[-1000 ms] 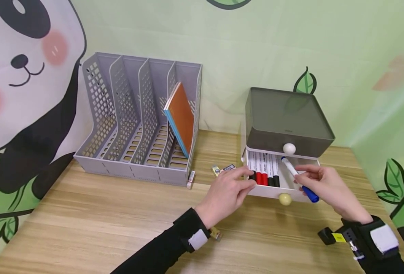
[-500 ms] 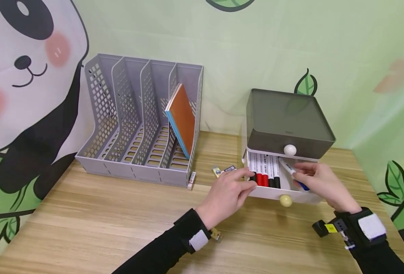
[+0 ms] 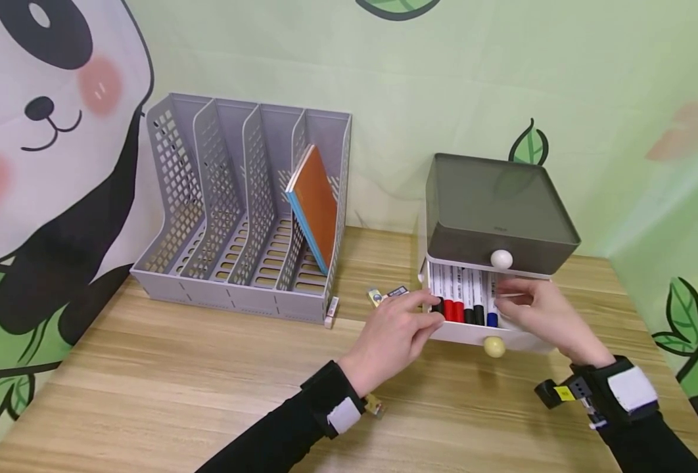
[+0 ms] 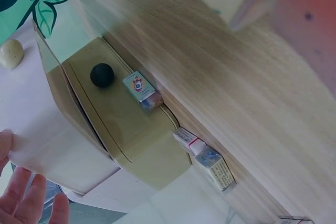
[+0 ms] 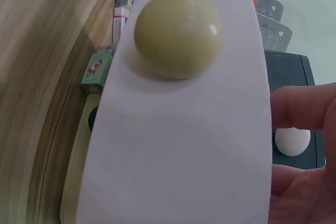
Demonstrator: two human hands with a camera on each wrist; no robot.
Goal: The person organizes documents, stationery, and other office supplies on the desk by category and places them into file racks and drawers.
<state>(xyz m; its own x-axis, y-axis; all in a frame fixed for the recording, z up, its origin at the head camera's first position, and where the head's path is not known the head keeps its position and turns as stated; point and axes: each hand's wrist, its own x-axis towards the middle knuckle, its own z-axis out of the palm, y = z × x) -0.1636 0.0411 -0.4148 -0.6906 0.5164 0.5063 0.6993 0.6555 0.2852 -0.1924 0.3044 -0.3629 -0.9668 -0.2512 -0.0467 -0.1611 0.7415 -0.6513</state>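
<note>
My left hand [image 3: 393, 335] holds the left front corner of the pulled-out white drawer [image 3: 461, 334]; in the left wrist view its fingers [image 4: 23, 192] are at the drawer's edge. Inside the drawer, my right hand [image 3: 541, 312] has thumb and fingertips at the side of a blue-capped marker [image 3: 492, 319], partly covering it. That marker lies parallel to a row of white markers with red caps [image 3: 453, 311] and black caps [image 3: 474, 316], all caps toward the front. From the right wrist, the drawer front hides the marker, and curled fingers [image 5: 299, 108] reach over its edge.
A dark top drawer [image 3: 497, 240] with a white knob [image 3: 501, 259] overhangs the white one. Below is a beige drawer [image 4: 126, 124] with a black knob [image 4: 102, 75]. Small boxes [image 4: 140, 90] stand nearby. A grey file rack [image 3: 231, 295] at left holds orange and blue notebooks [image 3: 315, 203].
My right hand has moved left and lowered the blue-capped marker into the drawer, turning it from slanted to lined up beside the others. My left hand has stayed at the drawer corner.
</note>
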